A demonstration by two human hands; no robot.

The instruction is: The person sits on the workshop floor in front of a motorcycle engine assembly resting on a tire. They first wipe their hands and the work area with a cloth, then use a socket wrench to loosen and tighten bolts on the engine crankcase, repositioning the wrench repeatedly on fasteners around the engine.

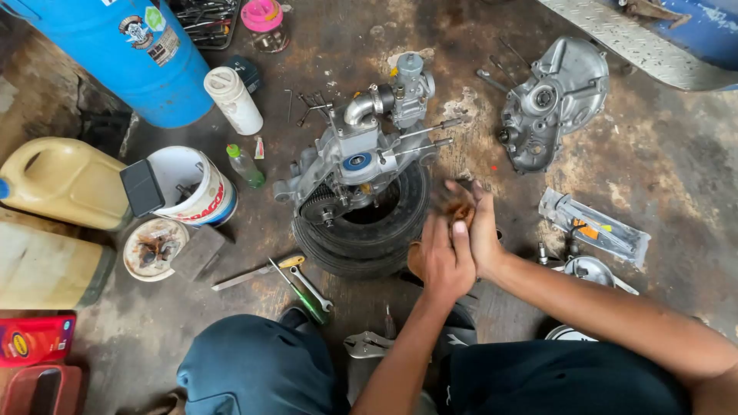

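My left hand and my right hand are pressed together over a small brownish part, which is blurred and mostly hidden between the fingers. They hover just right of a small black tyre lying flat on the floor. A grey engine block with a carburettor and two long studs rests on top of that tyre. Beside my knees lie a screwdriver with a yellow handle, a spanner and pliers.
An engine cover lies at the back right, with a clear plastic packet in front of it. On the left stand a blue drum, a white bucket, a yellow jerrycan, a white bottle and a small green bottle.
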